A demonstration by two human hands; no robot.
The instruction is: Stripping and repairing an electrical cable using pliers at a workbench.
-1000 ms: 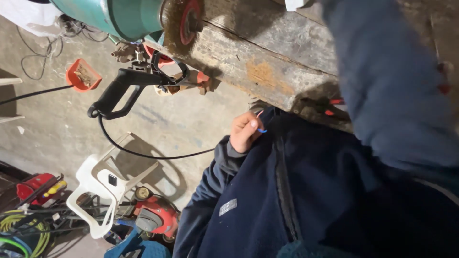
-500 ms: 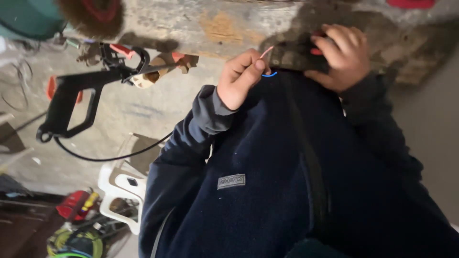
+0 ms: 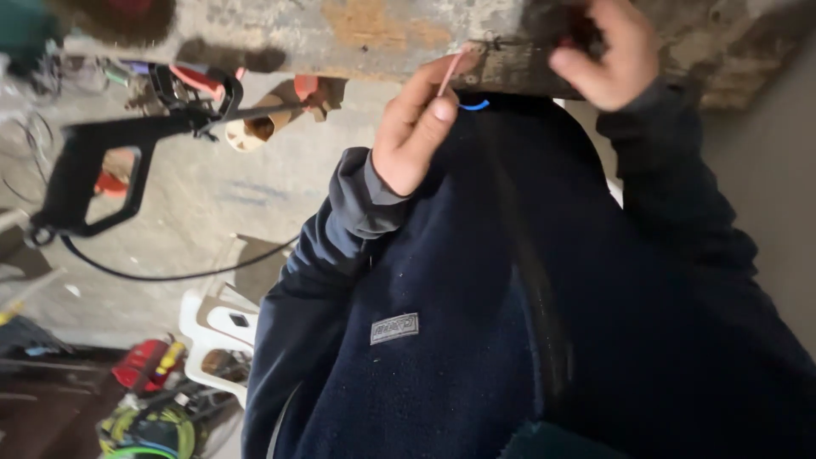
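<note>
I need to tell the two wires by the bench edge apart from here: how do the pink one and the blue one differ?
The pink wire is straight, pinched in the left hand and slanting up to the bench edge; the blue wire is a short curved loop below that edge, apart from the fingers. More of the pink one shows than of the blue. Both are thin and lie between the hands.

The left hand [image 3: 416, 127] pinches a thin red wire [image 3: 450, 72] against the worn wooden bench [image 3: 357, 34]; a blue wire [image 3: 474, 105] curls just beside it. The right hand [image 3: 608, 55] grips the bench edge. A black spray gun [image 3: 93, 170] hangs at the far left
</note>
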